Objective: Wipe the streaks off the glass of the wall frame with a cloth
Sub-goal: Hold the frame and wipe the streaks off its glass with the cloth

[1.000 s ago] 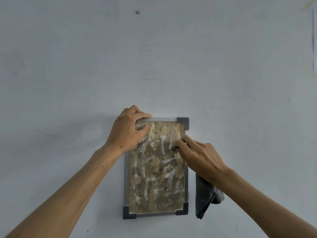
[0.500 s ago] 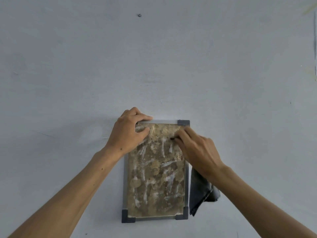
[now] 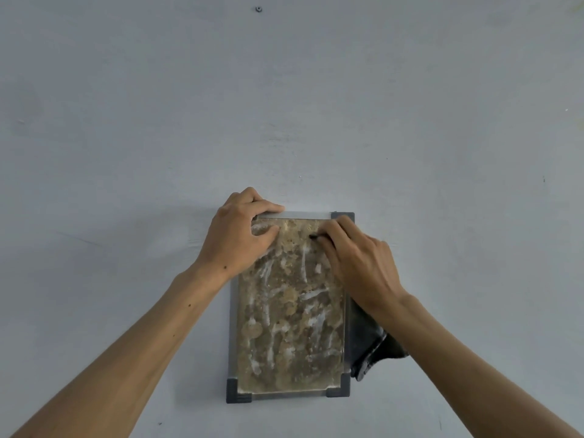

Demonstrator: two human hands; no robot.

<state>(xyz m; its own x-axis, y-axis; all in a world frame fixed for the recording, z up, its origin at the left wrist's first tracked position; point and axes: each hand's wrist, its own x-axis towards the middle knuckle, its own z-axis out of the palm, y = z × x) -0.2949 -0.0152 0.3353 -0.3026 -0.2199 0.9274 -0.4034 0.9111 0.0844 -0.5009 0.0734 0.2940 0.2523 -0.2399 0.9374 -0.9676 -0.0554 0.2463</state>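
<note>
A small wall frame (image 3: 233,336) with grey rails and dark corner pieces hangs on the pale wall. Its glass (image 3: 290,327) covers a brown mottled picture and carries white streaks. My left hand (image 3: 235,237) grips the frame's top left corner, fingers curled over the top rail and thumb on the glass. My right hand (image 3: 357,263) presses a dark grey cloth (image 3: 371,346) against the glass near the top right corner. Most of the cloth hangs down behind my wrist, beside the frame's right rail; a dark tip shows at my fingertips.
The pale blue-grey wall (image 3: 316,105) fills the view. A small screw or nail (image 3: 259,9) sticks out high above the frame. Faint scuffs mark the wall here and there.
My right hand has slid up the glass with the cloth, from mid-right to the top right corner. My left hand keeps its hold on the top left corner.
</note>
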